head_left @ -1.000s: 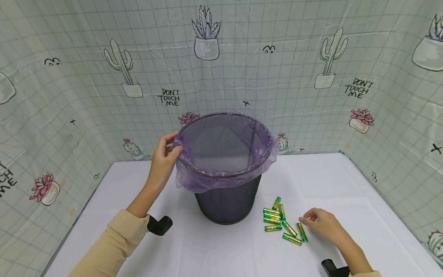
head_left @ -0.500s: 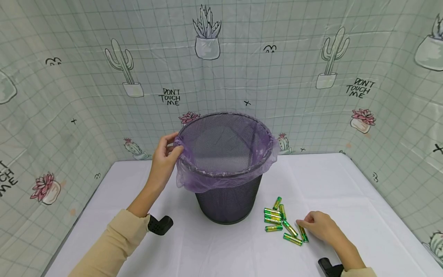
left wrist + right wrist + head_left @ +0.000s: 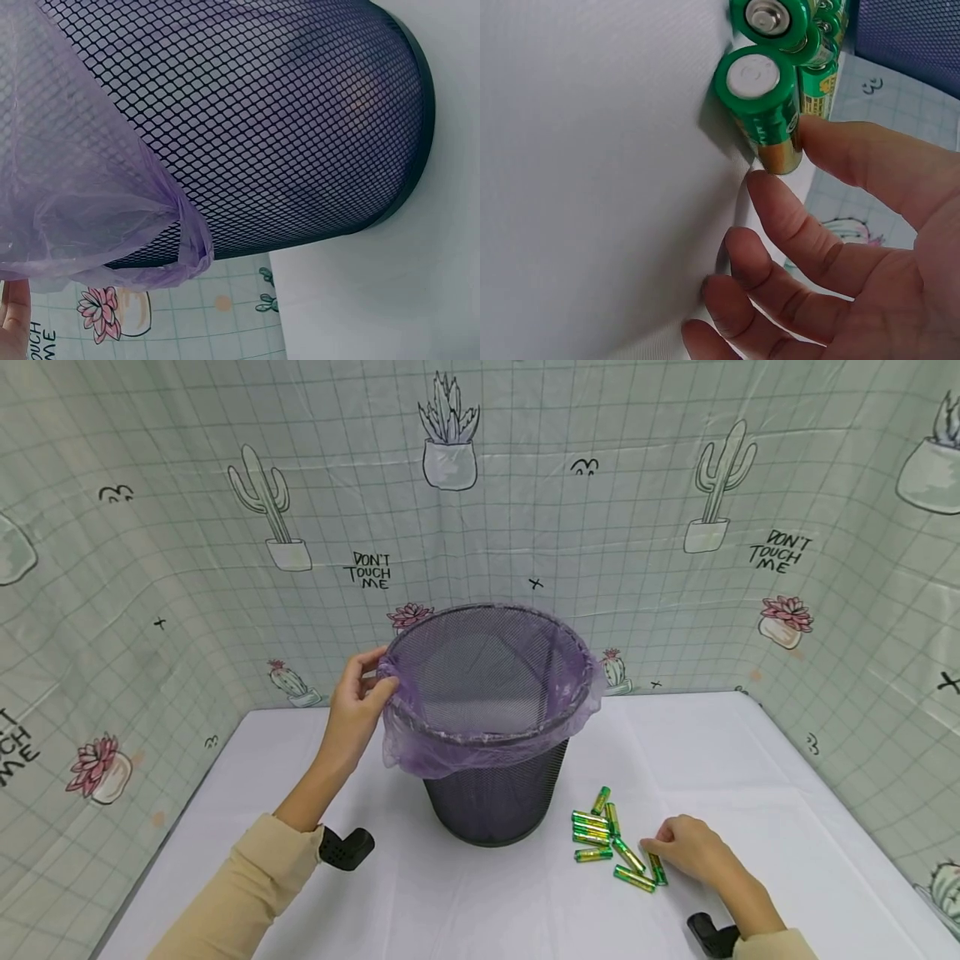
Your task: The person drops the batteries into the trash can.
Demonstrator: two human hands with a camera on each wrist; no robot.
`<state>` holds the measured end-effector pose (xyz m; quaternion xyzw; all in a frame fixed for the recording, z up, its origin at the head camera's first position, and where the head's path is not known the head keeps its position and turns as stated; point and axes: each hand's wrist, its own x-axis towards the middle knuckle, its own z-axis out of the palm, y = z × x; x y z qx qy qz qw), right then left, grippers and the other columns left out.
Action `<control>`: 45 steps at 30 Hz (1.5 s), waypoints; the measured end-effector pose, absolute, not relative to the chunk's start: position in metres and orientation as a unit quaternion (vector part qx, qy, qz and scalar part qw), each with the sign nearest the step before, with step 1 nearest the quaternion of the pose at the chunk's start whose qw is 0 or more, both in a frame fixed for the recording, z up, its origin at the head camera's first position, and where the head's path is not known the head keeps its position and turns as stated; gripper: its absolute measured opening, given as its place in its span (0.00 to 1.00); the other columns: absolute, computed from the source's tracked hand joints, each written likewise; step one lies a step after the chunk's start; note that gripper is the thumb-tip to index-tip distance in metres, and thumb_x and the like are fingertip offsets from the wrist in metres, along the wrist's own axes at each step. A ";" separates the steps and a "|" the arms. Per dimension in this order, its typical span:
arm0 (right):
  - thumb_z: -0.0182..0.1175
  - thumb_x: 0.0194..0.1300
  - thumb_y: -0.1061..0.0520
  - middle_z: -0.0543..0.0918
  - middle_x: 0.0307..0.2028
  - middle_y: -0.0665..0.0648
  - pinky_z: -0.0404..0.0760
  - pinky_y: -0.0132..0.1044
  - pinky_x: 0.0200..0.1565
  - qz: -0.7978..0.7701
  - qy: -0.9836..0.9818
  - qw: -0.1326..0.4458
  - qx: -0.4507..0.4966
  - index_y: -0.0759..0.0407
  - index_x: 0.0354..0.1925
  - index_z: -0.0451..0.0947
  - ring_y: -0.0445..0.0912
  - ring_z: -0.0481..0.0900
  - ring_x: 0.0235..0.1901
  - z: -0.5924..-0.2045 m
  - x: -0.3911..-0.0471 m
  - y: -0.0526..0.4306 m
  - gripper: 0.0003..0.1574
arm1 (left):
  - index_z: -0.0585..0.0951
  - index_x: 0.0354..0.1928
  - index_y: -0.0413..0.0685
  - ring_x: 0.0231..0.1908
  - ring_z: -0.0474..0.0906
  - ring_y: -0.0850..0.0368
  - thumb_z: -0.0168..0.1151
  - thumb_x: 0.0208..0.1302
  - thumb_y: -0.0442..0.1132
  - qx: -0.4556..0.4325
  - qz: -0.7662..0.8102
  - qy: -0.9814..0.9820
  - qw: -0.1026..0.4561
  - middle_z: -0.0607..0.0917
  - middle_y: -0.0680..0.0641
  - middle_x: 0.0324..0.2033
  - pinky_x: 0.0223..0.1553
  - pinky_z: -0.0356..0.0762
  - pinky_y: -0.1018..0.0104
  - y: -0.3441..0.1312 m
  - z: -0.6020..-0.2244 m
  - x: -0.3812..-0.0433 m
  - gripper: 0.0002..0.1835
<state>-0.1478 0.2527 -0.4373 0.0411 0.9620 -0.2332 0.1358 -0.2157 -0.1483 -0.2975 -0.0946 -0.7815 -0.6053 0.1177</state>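
A black mesh wastebasket [image 3: 495,806], lined with a thin purple trash bag [image 3: 442,756] folded over its rim, stands mid-table. My left hand [image 3: 356,702] grips the rim at its left side, thumb on the bag and fingers outside. Only a bit of that hand shows in the left wrist view, beside the bag. My right hand [image 3: 693,847] is at the rightmost green-and-gold battery [image 3: 769,112], thumb and index finger around its far end, the other fingers bent near the cloth. That battery lies on the table. Several more batteries [image 3: 592,827] lie loosely grouped to its left.
A white cloth covers the table [image 3: 450,902]. Behind and at both sides hangs a checked curtain [image 3: 510,527] printed with cacti. Black wrist devices [image 3: 347,849] sit at both wrists.
My right hand has moved slightly left, from beside the rightmost battery to over its far end, thumb and index finger closing on it. The left hand and wastebasket have stayed put.
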 end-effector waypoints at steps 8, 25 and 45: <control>0.61 0.59 0.49 0.74 0.23 0.53 0.69 0.37 0.27 -0.214 0.965 0.146 0.049 0.63 0.25 0.75 0.45 0.69 0.25 -0.437 -0.150 0.250 0.18 | 0.63 0.65 0.45 0.45 0.69 0.64 0.50 0.65 0.34 -0.092 -0.610 -0.779 0.116 0.68 0.44 0.58 0.41 0.69 0.79 -0.148 -0.298 -0.216 0.25; 0.60 0.59 0.49 0.74 0.24 0.54 0.68 0.37 0.27 -0.220 0.963 0.150 0.046 0.65 0.27 0.77 0.46 0.69 0.26 -0.432 -0.147 0.251 0.19 | 0.63 0.65 0.45 0.46 0.69 0.63 0.50 0.66 0.34 -0.099 -0.609 -0.777 0.122 0.68 0.43 0.57 0.42 0.68 0.79 -0.148 -0.300 -0.216 0.25; 0.63 0.58 0.53 0.77 0.32 0.55 0.69 0.39 0.31 -0.248 0.968 -0.012 -0.044 0.61 0.29 0.80 0.47 0.71 0.33 -0.402 -0.139 0.245 0.11 | 0.63 0.65 0.43 0.45 0.69 0.63 0.50 0.65 0.34 -0.099 -0.606 -0.779 0.131 0.68 0.43 0.57 0.41 0.68 0.79 -0.147 -0.299 -0.215 0.25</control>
